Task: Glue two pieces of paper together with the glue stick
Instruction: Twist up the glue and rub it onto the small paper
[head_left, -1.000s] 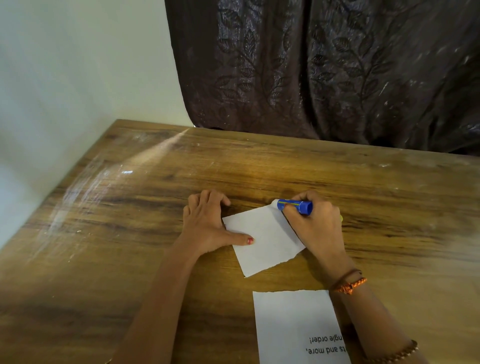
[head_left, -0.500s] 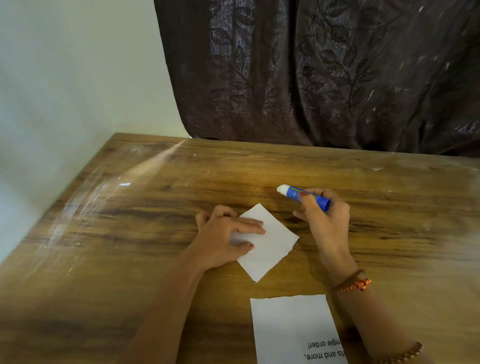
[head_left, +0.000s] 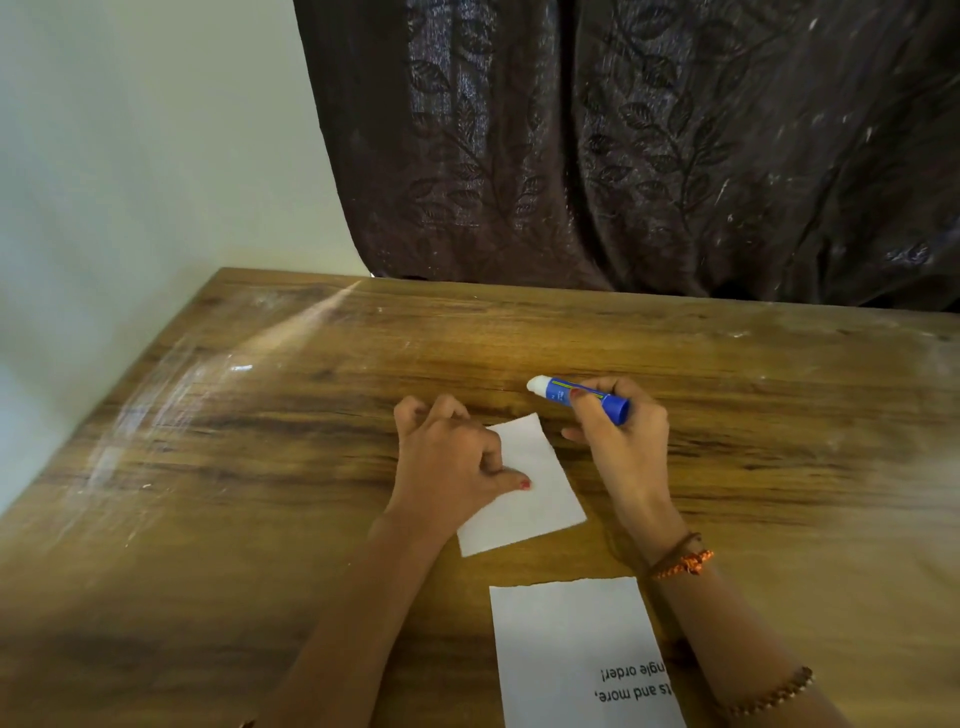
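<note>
change: small paper has rotated since 0.5 s ago, long axis now runs away from the person; left index finger has come off it
left hand: thumb presses small paper to bench, fingers curled, holding nothing
right hand: grips glue stick, white tip clear of small paper, pointing left
printed paper: flat on bench, near edge cut off by frame
hidden: small paper's left edge under left hand

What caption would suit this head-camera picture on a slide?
Left hand pins a small paper on the table; right hand holds the glue stick above it.
</note>
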